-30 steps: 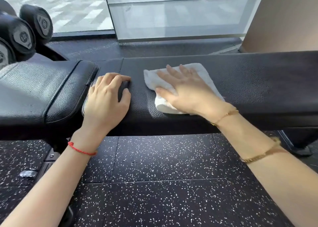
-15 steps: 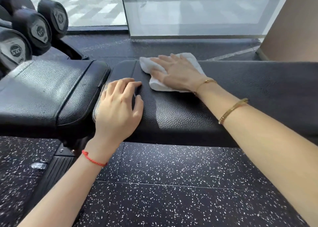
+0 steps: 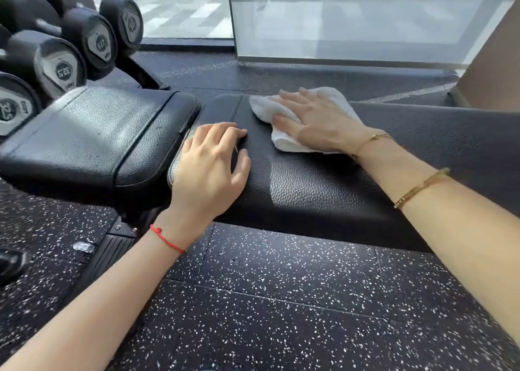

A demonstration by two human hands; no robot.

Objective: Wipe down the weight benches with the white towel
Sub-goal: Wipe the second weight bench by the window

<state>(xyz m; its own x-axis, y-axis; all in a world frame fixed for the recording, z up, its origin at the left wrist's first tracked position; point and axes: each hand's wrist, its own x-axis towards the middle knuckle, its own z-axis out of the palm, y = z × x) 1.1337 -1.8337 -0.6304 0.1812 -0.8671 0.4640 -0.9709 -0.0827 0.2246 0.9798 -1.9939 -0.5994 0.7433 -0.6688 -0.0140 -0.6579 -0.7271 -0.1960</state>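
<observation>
A black padded weight bench (image 3: 323, 190) runs across the middle of the view, with its seat pad (image 3: 92, 134) to the left. A crumpled white towel (image 3: 284, 143) lies on the long pad near its left end. My right hand (image 3: 318, 120) presses flat on the towel with straight, spread fingers. My left hand (image 3: 209, 168) rests on the left end of the long pad, fingers loosely bent over the gap beside the seat pad, holding nothing.
Black dumbbells (image 3: 84, 44) sit on a rack at the upper left, close behind the seat pad. The bench's frame (image 3: 112, 247) reaches the speckled rubber floor (image 3: 267, 300) at the lower left. Frosted glass panels (image 3: 351, 19) and a brown wall (image 3: 495, 61) stand behind.
My right hand slid the towel from the near part of the pad to its far edge, then back a little toward me. My left hand stayed on the pad's left end.
</observation>
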